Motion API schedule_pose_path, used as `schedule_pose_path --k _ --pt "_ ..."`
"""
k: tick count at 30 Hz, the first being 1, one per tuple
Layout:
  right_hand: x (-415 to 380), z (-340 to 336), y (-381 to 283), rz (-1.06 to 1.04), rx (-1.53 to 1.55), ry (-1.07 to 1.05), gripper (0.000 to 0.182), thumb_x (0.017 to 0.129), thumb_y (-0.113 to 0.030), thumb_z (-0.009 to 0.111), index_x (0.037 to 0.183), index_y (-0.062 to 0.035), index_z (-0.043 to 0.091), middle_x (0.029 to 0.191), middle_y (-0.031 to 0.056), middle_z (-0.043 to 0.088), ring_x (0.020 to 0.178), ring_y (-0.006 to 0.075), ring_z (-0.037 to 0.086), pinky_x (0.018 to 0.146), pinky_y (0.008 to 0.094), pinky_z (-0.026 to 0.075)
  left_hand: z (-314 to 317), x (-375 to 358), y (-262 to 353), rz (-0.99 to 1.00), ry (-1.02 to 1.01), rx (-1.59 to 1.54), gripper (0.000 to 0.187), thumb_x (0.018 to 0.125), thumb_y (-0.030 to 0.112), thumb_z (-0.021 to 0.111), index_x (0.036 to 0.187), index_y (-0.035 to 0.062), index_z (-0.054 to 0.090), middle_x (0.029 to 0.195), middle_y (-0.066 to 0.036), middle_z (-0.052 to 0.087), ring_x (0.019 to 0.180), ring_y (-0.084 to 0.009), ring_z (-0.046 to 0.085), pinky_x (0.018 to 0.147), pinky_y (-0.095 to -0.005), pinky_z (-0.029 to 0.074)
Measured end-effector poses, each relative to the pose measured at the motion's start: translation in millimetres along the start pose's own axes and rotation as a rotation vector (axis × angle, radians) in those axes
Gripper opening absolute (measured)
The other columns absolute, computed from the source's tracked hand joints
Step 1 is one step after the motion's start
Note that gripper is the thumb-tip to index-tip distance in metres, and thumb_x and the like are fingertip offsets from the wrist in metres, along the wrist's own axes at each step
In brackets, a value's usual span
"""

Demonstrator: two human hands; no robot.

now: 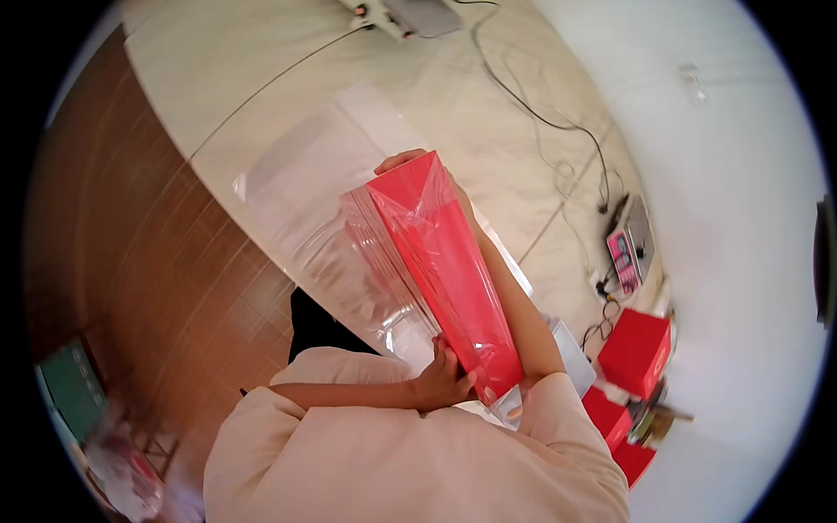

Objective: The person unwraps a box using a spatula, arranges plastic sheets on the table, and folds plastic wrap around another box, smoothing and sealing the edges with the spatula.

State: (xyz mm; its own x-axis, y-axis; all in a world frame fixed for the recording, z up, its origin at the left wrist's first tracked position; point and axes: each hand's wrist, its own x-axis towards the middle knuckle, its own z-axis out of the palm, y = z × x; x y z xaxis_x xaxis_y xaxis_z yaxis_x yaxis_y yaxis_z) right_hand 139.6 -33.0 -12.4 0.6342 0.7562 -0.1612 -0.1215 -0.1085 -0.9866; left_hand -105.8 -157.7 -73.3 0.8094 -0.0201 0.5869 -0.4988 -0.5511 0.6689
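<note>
A long red box (462,279) lies slantwise in front of my chest, with clear plastic film (384,235) around it, creased and bunched along its left side. My left hand (442,381) holds the box at its near end, fingers against the wrapped lower left edge. Around the far end reaches my right hand (401,161), its fingers showing over the top corner while the box hides the rest. My right forearm runs along the box's right side. Beneath the box, a large clear plastic sheet (301,166) is spread over the pale table (235,166).
More red boxes (635,351) stand at the right by the white wall. A scale-like device with a pink panel (624,261) sits near them, among black cables (558,125). At the far edge is a grey device (423,16). Brown floor (166,235) lies left.
</note>
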Motion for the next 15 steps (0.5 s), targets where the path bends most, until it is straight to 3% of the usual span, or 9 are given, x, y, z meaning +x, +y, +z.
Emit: schedule_pose_path --k 3,7,9,11,13,15 --pt "4 25 5 -0.026 -0.059 -0.25 0.036 0.102 -0.029 0.036 0.11 0.0001 0.056 0.106 0.0089 0.06 0.1 0.0221 0.055 0.093 0.0306 0.041 10 -7 1 -0.065 0.146 0.064 0.087 0.075 0.034 0.078 0.133 0.0056 0.02 0.116 -0.047 0.021 0.1 -0.0597 0.033 0.076 -0.0796 0.03" --pt "1 41 4 -0.187 -0.234 -0.2 0.036 0.102 -0.026 0.035 0.109 0.001 0.057 0.105 0.009 0.058 0.099 0.0209 0.054 0.094 0.0303 0.041 25 -19 -6 -0.176 0.198 0.056 0.1 0.076 0.036 0.079 0.142 0.0026 0.011 0.13 -0.05 0.006 0.111 -0.0707 0.027 0.087 -0.0787 0.03" --pt "10 27 7 -0.015 -0.158 -0.386 0.04 0.102 -0.028 0.032 0.117 -0.0024 0.059 0.118 0.0093 0.058 0.113 0.0196 0.053 0.101 0.0304 0.037 17 -16 -8 -0.218 0.207 0.025 0.104 0.077 0.037 0.079 0.144 0.0002 0.009 0.133 -0.05 0.002 0.114 -0.0732 0.025 0.091 -0.0773 0.031" --pt "-2 26 -8 0.012 -0.113 -0.315 0.038 0.103 -0.027 0.033 0.113 -0.0012 0.058 0.114 0.0096 0.059 0.109 0.0204 0.053 0.1 0.0309 0.038 -4 -9 -9 -0.183 0.177 0.039 0.095 0.078 0.035 0.078 0.138 -0.0041 0.017 0.132 -0.049 0.007 0.117 -0.0734 0.024 0.094 -0.0749 0.031" --pt "-10 24 -29 0.028 0.013 -0.292 0.039 0.103 -0.028 0.033 0.113 -0.0013 0.058 0.114 0.0093 0.06 0.11 0.0206 0.054 0.102 0.0319 0.037 -28 -4 -12 -0.116 0.186 0.03 0.077 0.077 0.03 0.08 0.123 -0.0079 0.031 0.13 -0.041 0.027 0.115 -0.0646 0.034 0.093 -0.0703 0.035" --pt "-13 22 -49 -0.047 0.106 -0.295 0.041 0.103 -0.032 0.032 0.116 -0.0023 0.059 0.116 0.0083 0.061 0.113 0.0201 0.053 0.106 0.033 0.034 -66 -2 -34 -0.065 -0.037 -0.12 0.108 0.074 0.026 0.08 0.143 -0.009 0.004 0.145 -0.036 0.011 0.135 -0.049 0.021 0.104 -0.0572 0.03"
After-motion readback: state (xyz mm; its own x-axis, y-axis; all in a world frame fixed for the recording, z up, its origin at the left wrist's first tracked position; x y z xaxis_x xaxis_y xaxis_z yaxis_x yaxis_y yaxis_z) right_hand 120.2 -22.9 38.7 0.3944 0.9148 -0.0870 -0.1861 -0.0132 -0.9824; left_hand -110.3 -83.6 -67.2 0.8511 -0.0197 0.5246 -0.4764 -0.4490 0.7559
